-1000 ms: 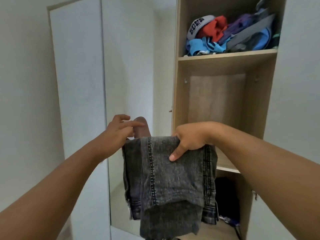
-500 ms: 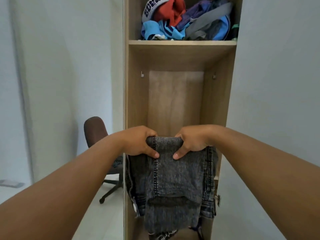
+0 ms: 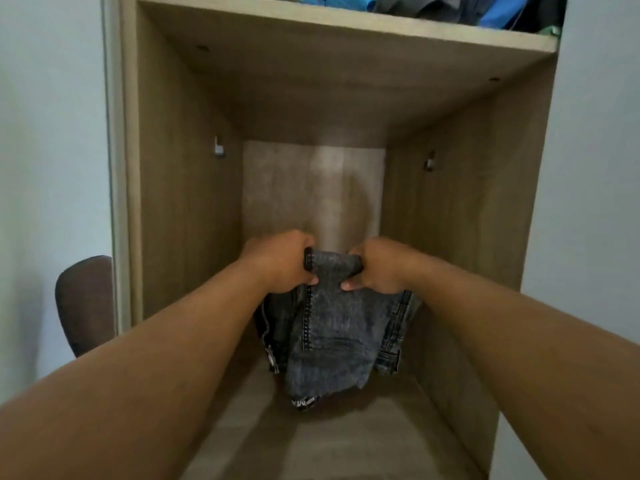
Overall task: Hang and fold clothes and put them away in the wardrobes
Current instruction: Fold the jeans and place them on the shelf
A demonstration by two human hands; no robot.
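A folded pair of dark grey washed jeans (image 3: pixel 332 337) hangs from both my hands inside the open wooden wardrobe compartment (image 3: pixel 187 209). My left hand (image 3: pixel 280 265) grips the folded top edge on the left, and my right hand (image 3: pixel 375 268) grips it on the right, thumbs toward each other. The lower end of the jeans touches the compartment's shelf board (image 3: pixel 339 441). Both forearms reach into the wardrobe.
The shelf above (image 3: pixel 346 26) carries a jumble of blue and dark clothes (image 3: pixel 450 5). Small metal brackets (image 3: pixel 219 147) sit on both side walls. A brown office chair (image 3: pixel 86 303) stands left of the wardrobe, by a white wall.
I have moved closer, and both hands have carried the jeans forward and down into the compartment, so their lower end now meets the shelf board. Both grips are unchanged.
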